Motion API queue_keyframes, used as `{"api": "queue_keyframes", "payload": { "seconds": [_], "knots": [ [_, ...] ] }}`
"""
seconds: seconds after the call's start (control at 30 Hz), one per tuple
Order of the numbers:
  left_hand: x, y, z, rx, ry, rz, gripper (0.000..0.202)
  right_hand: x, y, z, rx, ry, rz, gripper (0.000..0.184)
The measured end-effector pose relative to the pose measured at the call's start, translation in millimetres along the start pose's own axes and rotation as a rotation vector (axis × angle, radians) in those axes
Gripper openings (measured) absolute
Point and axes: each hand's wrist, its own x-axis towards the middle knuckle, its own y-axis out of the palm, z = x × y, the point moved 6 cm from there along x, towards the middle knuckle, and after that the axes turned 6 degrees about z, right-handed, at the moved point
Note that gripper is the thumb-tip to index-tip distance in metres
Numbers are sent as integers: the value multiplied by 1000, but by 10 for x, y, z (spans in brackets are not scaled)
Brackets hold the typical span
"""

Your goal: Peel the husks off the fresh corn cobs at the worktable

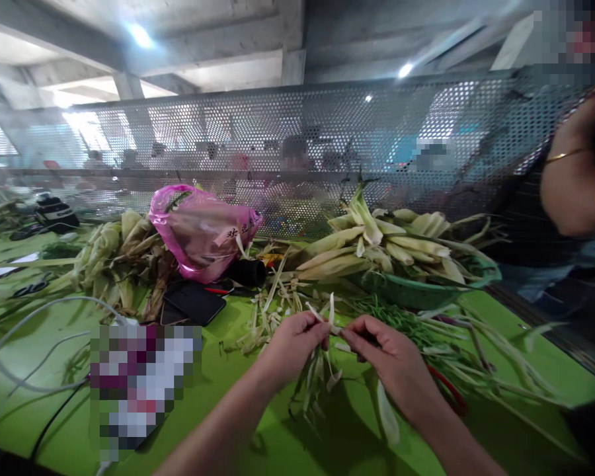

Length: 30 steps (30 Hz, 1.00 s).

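Note:
My left hand is closed, with thumb and finger pinching pale corn husk strips. Right beside it, my right hand is also closed in a pinch, on the same strips where they cross between my fingers. Below the left hand hangs a bundle of thin husk strips. Under my right wrist a single wide piece of husk shows above the table. Behind the hands lies a loose heap of torn husk strips. A red curved handle is partly hidden by my right forearm.
On the green table stand a green basket heaped with corn husks, a pink plastic bag and a dark phone. Green stems lie right, white cables left. A perforated partition rises behind; a person's arm is at right.

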Motion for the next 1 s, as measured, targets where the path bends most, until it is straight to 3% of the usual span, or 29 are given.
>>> {"api": "queue_keyframes", "payload": {
  "seconds": [0.17,0.33,0.5,0.63,0.73,0.8,1.0],
  "knots": [
    [23,25,17,67,47,70,28,40,23,-57,175,5,63,33],
    [21,108,41,116,36,108,26,37,13,-66,184,-61,-34,26],
    [-9,159,-60,159,111,158,19,27,21,-84,292,-45,-95,22],
    [-5,139,-80,303,128,125,17,17,13,-17,158,-69,-47,23],
    [4,130,-77,422,141,81,15,2,-21,106,-26,-235,-84,28],
    [7,134,-63,447,139,61,14,-8,-16,167,-123,-350,-102,16],
    [11,230,50,249,125,138,15,-13,16,142,-114,-371,-132,8]
  ]
}}
